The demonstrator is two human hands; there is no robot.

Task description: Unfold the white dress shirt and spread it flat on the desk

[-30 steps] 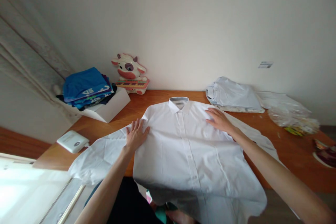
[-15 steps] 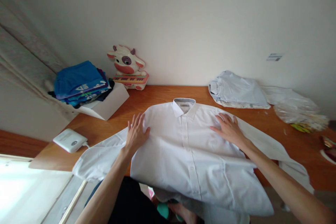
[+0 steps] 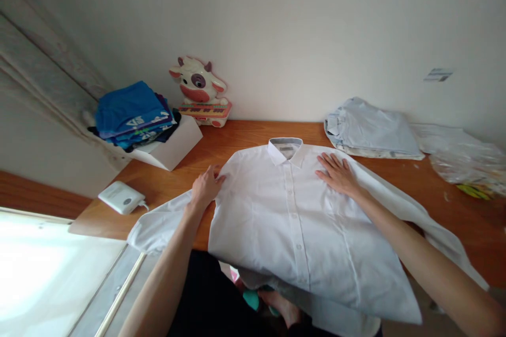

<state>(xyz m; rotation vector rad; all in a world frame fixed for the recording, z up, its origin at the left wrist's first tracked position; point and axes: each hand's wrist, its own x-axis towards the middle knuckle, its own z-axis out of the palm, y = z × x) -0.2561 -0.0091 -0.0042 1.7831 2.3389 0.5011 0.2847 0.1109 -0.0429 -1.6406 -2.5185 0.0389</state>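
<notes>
A white long-sleeved button shirt point(image 3: 264, 205) lies front side up, its collar toward the wall and its hem hanging over the table's near edge. At the shoulder seam on the left side, my left hand point(image 3: 206, 187) is closed, fingers curled in with a bit of the fabric in a pinch. My right hand point(image 3: 338, 174) rests flat on the chest near the other shoulder, fingers spread. Both sleeves are stretched outward, partly covered by my forearms.
The wooden table point(image 3: 245, 134) stands against the wall. A pile of blue clothes point(image 3: 132, 113) sits on a white box point(image 3: 174, 147), beside a cow toy keyboard point(image 3: 203, 92). A white device point(image 3: 122, 197) with a cable lies left; folded light clothes point(image 3: 371, 129) and plastic bags point(image 3: 470, 160) lie right.
My left hand has gone from spread flat to curled at the shoulder seam. My right hand has slid slightly toward the collar and lies flatter. The view has shifted a little.
</notes>
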